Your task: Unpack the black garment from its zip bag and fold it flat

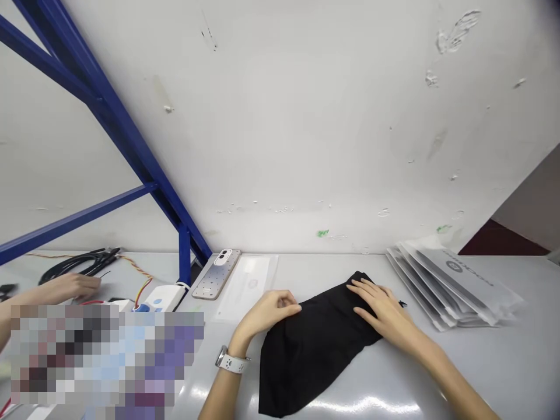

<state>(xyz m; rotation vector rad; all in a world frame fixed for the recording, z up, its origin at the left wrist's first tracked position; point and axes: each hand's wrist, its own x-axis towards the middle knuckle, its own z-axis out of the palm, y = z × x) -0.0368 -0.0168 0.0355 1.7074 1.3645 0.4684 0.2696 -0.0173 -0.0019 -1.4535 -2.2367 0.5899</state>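
Observation:
A piece of black cloth [317,350] lies slantwise on the grey table in front of me, narrower toward its far right end. My left hand [273,312], with a watch on its wrist, has its fingers curled and the thumb against the cloth's upper left edge, pinching it. Flat across the far right end of the cloth rests my right hand [380,309], its fingers spread. A small dark tip [403,304] sticks out beyond the right hand; what it belongs to is hidden.
Frosted zip bags [455,286] lie stacked at the right. A phone [217,274] and a single clear bag [247,286] lie by the wall. On the left are a blue metal frame [131,143], a white power strip [164,297], black cables [76,263] and another person's hand [79,286].

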